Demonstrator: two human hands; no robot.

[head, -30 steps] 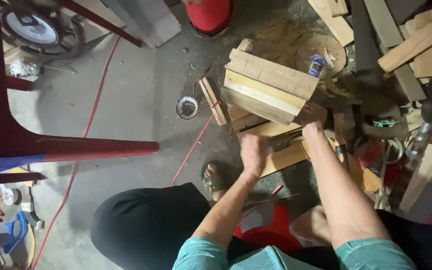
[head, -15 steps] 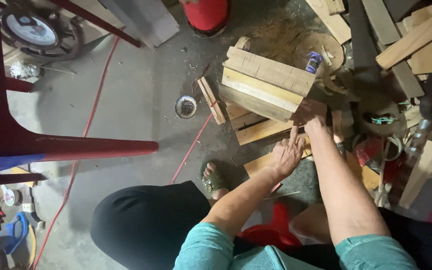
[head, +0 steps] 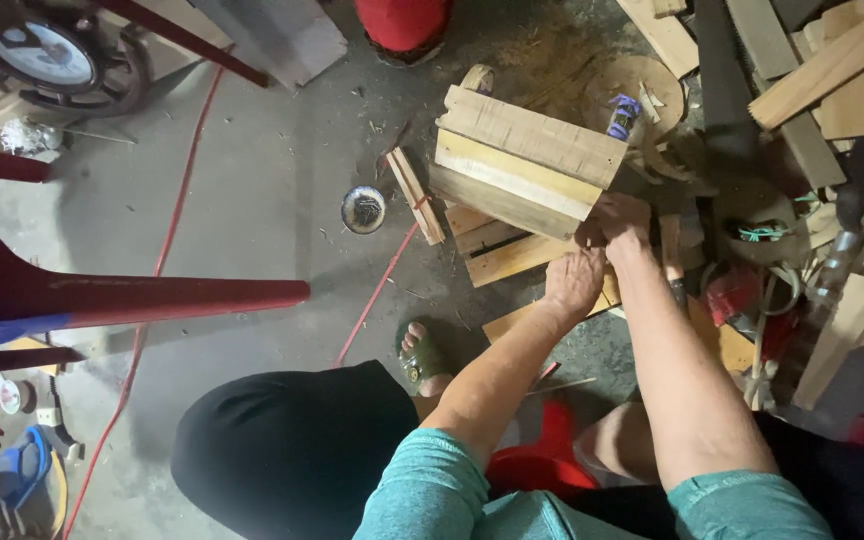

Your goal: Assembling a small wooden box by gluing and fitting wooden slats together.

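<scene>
A box-like stack of pale wooden slats lies tilted on the concrete floor, on top of several loose planks. My right hand grips the stack's near right corner, fingers curled on the wood. My left hand lies palm down just below it, on the planks, its fingertips against the stack's lower edge. The fingertips are partly hidden, so whether they hold anything is unclear. Both forearms reach out from teal sleeves.
A heap of wood offcuts and tools fills the right side. A small purple-capped bottle stands behind the stack. A round tin lid, a red cable, red chair legs and my sandalled foot occupy the floor on the left.
My left hand has moved up from beside my knee to the stack's lower edge, next to my right hand. The right hand has stayed on the corner.
</scene>
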